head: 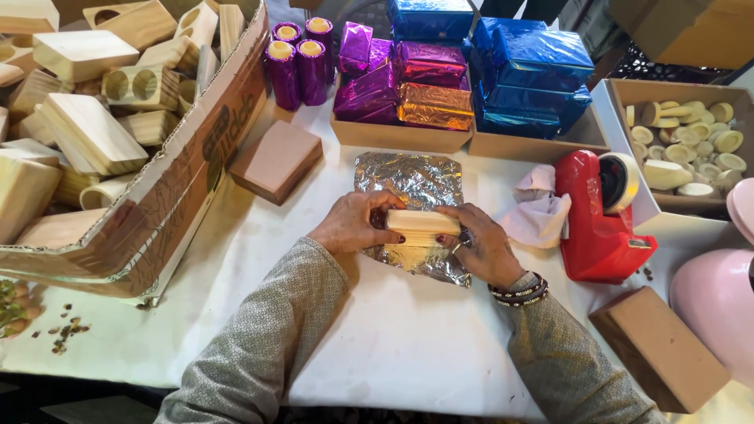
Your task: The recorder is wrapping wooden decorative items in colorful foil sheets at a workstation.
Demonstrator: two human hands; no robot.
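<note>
A pale wooden block (422, 223) lies on a sheet of silver foil (408, 177) spread on the white table. My left hand (355, 222) grips the block's left end. My right hand (483, 243) grips its right end, with beaded bracelets at the wrist. Both hands rest on the near part of the foil; the far part lies flat and uncovered.
A big cardboard box of wooden blocks (94, 118) fills the left. Foil-wrapped purple, gold and blue parcels (471, 71) sit in trays at the back. A red tape dispenser (601, 220) and white cloth (538, 208) are right. Brown blocks (276, 161), (660, 349) lie nearby.
</note>
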